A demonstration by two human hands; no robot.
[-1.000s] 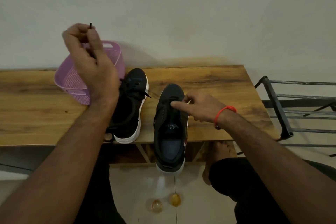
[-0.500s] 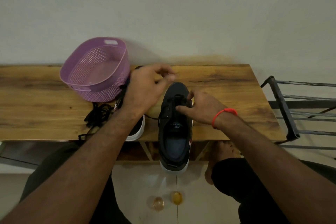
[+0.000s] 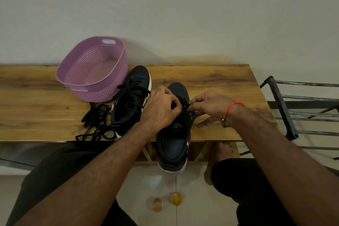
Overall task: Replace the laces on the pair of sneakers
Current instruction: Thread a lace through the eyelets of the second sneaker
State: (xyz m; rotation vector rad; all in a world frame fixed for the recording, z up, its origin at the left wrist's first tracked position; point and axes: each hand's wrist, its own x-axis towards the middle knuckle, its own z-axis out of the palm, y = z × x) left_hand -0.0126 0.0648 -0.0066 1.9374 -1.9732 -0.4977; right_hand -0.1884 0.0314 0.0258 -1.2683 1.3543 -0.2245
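Lacing is under way on the near sneaker (image 3: 174, 139), which lies on the counter (image 3: 220, 82) with its heel hanging over the front edge: left hand (image 3: 161, 110) and right hand (image 3: 211, 106) meet over its forward eyelets, fingers curled and pinching what looks like a black lace, though the lace itself is mostly hidden. Beside it the far sneaker (image 3: 132, 97) carries a loose black lace not drawn tight. A tangled lace pile (image 3: 95, 121) lies by the purple basket (image 3: 91, 71), so I judge most threading remains.
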